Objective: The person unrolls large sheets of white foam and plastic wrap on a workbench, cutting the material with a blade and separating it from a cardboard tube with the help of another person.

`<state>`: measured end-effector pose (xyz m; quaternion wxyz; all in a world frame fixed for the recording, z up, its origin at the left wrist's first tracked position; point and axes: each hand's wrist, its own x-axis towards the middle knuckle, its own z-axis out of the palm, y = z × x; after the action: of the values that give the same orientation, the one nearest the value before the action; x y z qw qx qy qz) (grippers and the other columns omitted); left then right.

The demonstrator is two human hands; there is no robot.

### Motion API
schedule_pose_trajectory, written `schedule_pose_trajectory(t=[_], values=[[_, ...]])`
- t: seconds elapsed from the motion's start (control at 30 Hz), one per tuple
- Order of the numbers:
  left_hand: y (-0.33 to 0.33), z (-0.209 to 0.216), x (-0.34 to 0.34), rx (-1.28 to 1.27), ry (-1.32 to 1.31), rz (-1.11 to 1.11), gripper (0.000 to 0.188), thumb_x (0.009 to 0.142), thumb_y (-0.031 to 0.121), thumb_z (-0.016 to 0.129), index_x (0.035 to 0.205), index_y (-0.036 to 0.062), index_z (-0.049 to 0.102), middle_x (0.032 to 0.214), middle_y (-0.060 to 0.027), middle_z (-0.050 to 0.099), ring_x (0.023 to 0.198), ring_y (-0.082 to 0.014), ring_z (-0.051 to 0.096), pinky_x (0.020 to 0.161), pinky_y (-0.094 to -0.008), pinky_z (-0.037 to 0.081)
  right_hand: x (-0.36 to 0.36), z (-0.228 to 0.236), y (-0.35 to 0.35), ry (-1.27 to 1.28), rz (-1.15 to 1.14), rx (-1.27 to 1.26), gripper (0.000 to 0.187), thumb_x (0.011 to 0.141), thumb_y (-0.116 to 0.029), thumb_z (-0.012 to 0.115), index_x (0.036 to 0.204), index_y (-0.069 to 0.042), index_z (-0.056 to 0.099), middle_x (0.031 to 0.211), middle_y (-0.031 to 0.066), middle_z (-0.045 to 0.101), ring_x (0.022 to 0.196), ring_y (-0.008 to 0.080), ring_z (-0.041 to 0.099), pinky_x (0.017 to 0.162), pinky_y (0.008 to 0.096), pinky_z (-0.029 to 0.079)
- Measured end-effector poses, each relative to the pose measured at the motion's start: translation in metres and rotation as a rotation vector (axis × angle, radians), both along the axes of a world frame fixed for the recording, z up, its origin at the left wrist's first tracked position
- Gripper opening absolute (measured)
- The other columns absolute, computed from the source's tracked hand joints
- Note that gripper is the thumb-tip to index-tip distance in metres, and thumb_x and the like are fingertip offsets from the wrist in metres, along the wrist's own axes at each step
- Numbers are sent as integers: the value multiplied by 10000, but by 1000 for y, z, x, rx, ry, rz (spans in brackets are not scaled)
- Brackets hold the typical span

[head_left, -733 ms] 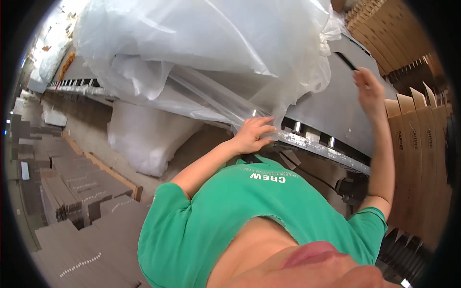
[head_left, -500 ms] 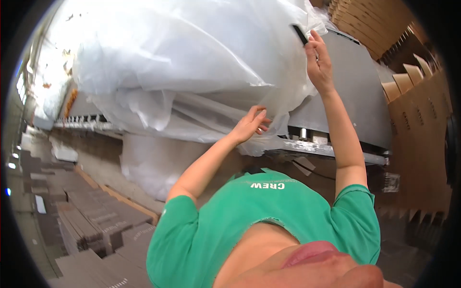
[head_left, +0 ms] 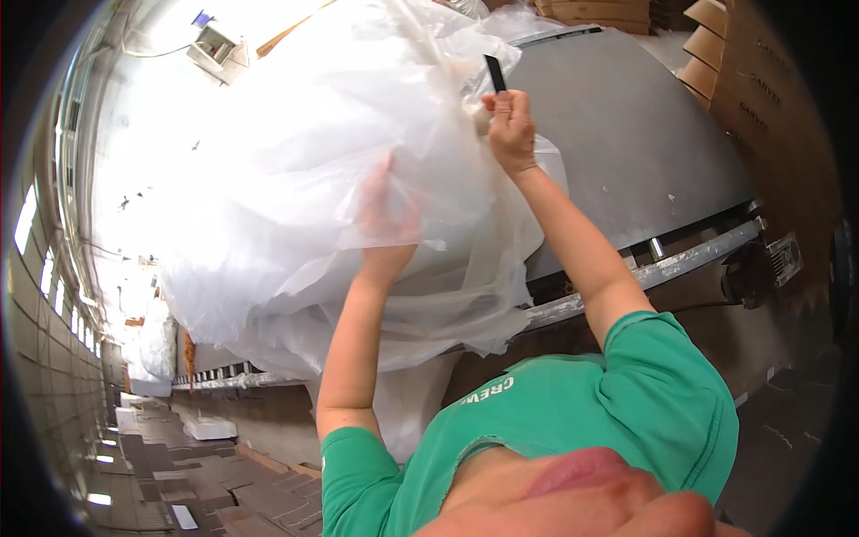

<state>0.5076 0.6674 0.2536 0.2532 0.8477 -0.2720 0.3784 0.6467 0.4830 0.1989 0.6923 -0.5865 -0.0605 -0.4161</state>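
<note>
A big bundle of clear plastic sheeting [head_left: 295,206] lies in loose folds over the work surface in front of me. My left hand [head_left: 389,210] is beneath a layer of this film and shows blurrily through it, with the fingers stretched out and thumb apart. At the right edge of the plastic, my right hand [head_left: 512,130] is closed around a slim, flat black tool [head_left: 495,73] that points up and away; its exact kind cannot be made out. Crumpled film lies beside the right hand's fingers.
A grey conveyor belt [head_left: 626,134] with a metal side rail [head_left: 667,267] runs under the plastic. Brown cardboard sheets [head_left: 769,98] stand at the right. Stacks of flat cardboard [head_left: 259,488] lie at the lower left, below the belt.
My left hand has moved up and left, going under the film. The right hand, with the black tool, has shifted left and slightly nearer. The view has turned, showing more of the hall at left.
</note>
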Motion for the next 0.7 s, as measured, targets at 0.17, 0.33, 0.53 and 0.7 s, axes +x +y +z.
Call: schedule_pose_trajectory(t=[0.17, 0.33, 0.53, 0.7], values=[[-21, 38, 36, 108, 79, 84, 634, 770, 118, 676, 1314, -23, 382, 1305, -229, 441, 1236, -373, 413, 1034, -438, 331, 63, -7, -7, -11, -43, -19, 190, 973, -211, 474, 857, -61, 476, 569, 38, 549, 496, 146, 548, 484, 320, 436], [-51, 103, 86, 301, -226, 470, 782, 726, 223, 782, 1327, -21, 346, 1370, -231, 360, 1325, -368, 292, 1096, -456, 250, 121, 22, -65, 3, 10, 167, 243, 955, -249, 513, 829, -45, 476, 566, 41, 537, 487, 159, 531, 488, 322, 428], [-79, 136, 146, 190, 87, 498, 765, 713, 227, 796, 1341, 19, 412, 1405, -229, 359, 1322, -365, 324, 1095, -445, 259, 208, 15, -90, 128, 43, 143, 216, 938, -228, 488, 869, -24, 493, 731, 218, 595, 700, 435, 583, 606, 479, 448], [-96, 85, 164, 617, 89, 600, 779, 687, 248, 802, 1334, 30, 428, 1417, -255, 336, 1318, -395, 320, 1073, -464, 278, 254, -108, -62, 627, 109, 136, 278, 934, -283, 473, 907, -9, 513, 829, 254, 609, 817, 457, 580, 690, 497, 455]])
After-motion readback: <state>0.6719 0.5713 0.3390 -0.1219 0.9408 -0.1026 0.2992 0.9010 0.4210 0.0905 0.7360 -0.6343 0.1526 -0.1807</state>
